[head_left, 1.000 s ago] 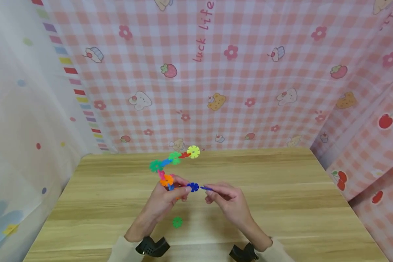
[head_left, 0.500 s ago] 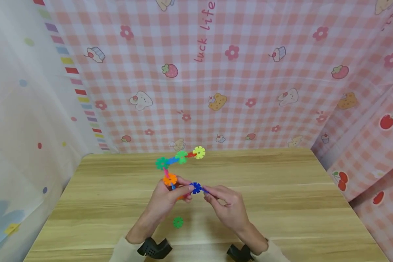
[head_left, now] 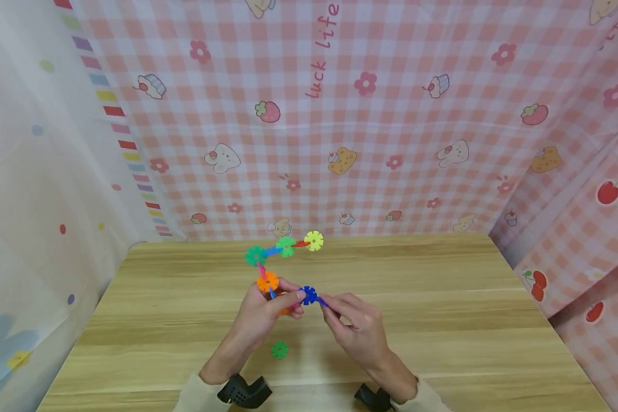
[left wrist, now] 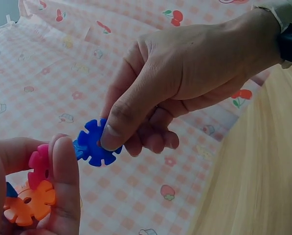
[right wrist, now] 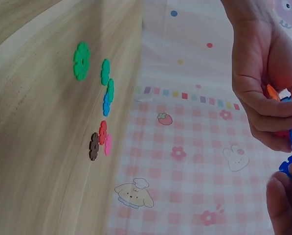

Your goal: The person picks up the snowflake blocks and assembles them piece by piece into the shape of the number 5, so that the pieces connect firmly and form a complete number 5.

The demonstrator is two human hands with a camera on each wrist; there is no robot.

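My left hand (head_left: 261, 312) holds a chain of plastic snowflake discs. Its thumb presses a dark blue disc (head_left: 309, 295) at the chain's near end. My right hand (head_left: 359, 326) pinches a second blue disc (left wrist: 96, 147), whose edge meets the first at the slots; how deep they sit cannot be told. An orange disc (head_left: 268, 281) stands above the left hand. From there the chain bends past a dark green disc (head_left: 256, 256) and a light green disc (head_left: 286, 246) to a yellow disc (head_left: 313, 241). Left fingers partly hide a pink disc (left wrist: 38, 166) and another orange disc (left wrist: 31, 201).
On the wooden table (head_left: 468, 320), a loose green disc (head_left: 280, 350) lies below the hands. More loose discs show in the right wrist view, among them a red disc (right wrist: 102, 132) and a brown disc (right wrist: 94, 146). A checked cloth (head_left: 407, 126) hangs behind the table.
My right hand has moved slightly left, closing the small gap between the two blue discs. The chain in my left hand has shifted slightly right.
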